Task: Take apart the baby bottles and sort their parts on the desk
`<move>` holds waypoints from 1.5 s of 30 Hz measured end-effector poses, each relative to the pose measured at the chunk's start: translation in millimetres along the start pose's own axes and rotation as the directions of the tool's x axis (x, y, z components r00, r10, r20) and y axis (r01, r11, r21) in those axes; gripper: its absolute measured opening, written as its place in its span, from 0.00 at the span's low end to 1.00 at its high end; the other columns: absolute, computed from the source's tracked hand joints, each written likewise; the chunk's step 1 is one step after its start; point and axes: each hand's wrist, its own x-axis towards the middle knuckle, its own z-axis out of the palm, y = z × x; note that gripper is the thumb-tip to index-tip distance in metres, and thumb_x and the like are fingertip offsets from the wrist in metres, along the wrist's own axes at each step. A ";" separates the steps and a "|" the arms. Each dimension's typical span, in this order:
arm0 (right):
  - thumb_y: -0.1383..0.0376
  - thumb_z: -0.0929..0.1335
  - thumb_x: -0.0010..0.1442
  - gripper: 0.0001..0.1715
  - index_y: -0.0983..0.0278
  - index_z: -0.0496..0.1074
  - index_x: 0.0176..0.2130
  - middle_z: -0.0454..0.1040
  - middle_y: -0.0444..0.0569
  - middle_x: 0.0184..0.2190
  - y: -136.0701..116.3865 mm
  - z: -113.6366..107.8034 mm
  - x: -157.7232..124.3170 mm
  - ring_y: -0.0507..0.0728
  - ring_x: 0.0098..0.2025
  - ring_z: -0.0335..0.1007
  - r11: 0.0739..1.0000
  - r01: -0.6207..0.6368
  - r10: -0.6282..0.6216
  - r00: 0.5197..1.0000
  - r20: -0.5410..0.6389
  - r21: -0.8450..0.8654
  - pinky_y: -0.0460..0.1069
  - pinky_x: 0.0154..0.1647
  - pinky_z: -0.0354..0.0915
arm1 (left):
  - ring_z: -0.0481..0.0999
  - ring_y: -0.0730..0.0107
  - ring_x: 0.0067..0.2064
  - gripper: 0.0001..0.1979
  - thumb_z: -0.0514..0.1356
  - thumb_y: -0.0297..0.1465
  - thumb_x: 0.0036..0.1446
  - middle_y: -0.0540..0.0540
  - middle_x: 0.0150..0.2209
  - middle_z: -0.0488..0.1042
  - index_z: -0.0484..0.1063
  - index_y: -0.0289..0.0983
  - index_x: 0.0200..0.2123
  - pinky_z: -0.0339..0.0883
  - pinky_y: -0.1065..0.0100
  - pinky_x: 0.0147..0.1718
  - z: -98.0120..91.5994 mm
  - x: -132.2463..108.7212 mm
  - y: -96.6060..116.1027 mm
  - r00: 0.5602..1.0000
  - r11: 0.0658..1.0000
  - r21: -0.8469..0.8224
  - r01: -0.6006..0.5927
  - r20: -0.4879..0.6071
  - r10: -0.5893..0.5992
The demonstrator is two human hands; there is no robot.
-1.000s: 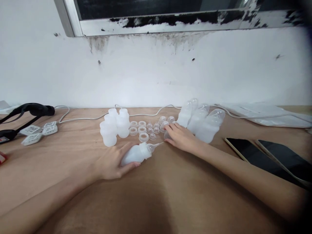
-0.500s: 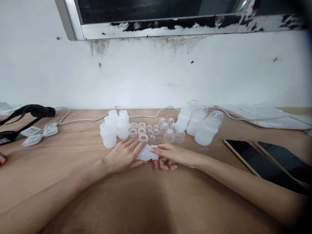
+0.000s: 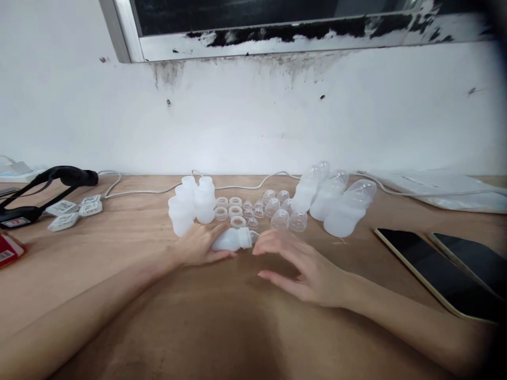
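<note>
My left hand (image 3: 199, 245) is closed round a white translucent baby bottle (image 3: 227, 240) lying on its side, neck to the right. A white collar ring (image 3: 245, 238) sits on its neck, with a clear nipple (image 3: 254, 236) sticking out beyond. Just right of it, my right hand (image 3: 307, 264) is open, thumb and fingers apart, holding nothing. Behind the held bottle lie several white collar rings (image 3: 237, 226), several small clear nipples (image 3: 252, 223) and several clear dome caps (image 3: 280, 219). Several topless bottles (image 3: 182, 217) stand to the left, and several capped bottles (image 3: 344, 215) to the right.
Two dark flat phone-like devices (image 3: 431, 269) lie at the right. A plastic bag (image 3: 443, 192) and a white cable (image 3: 253, 187) run along the wall. At the left are a black strap-like headset (image 3: 67, 174), labelled white pieces (image 3: 63, 221) and a red packet (image 3: 8, 249).
My right hand has let go of the bottle's neck, opened and moved right. My left hand still holds the bottle, shifted slightly left. The view has turned a little.
</note>
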 end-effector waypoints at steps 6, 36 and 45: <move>0.55 0.56 0.59 0.19 0.65 0.57 0.44 0.64 0.49 0.39 18.7 5.9 5.0 0.52 0.40 0.61 0.779 -0.622 0.610 0.781 0.133 0.079 0.50 0.40 0.60 | 0.69 0.69 0.36 0.28 0.46 0.49 0.53 0.49 0.41 0.67 0.51 0.39 0.51 0.62 0.69 0.26 -1.8 3.9 4.9 0.996 0.996 0.078 -0.031 -0.079 0.037; 0.55 0.57 0.54 0.17 0.67 0.59 0.35 0.64 0.48 0.26 36.6 6.1 13.3 0.50 0.23 0.56 0.776 -0.492 0.625 0.686 0.373 -0.395 0.44 0.20 0.48 | 0.51 0.54 0.53 0.28 0.52 0.43 0.51 0.36 0.52 0.53 0.59 0.29 0.49 0.46 0.54 0.47 -34.4 -15.5 -12.2 0.908 0.791 0.516 0.328 -0.402 -0.115; 0.59 0.58 0.53 0.15 0.70 0.59 0.35 0.65 0.52 0.30 33.3 24.6 24.7 0.50 0.25 0.59 0.834 -0.459 0.543 0.780 0.311 -0.305 0.43 0.22 0.50 | 0.61 0.64 0.45 0.31 0.53 0.42 0.51 0.42 0.45 0.63 0.51 0.28 0.52 0.58 0.64 0.43 10.1 10.7 42.6 0.999 0.996 0.070 0.048 -0.024 -0.047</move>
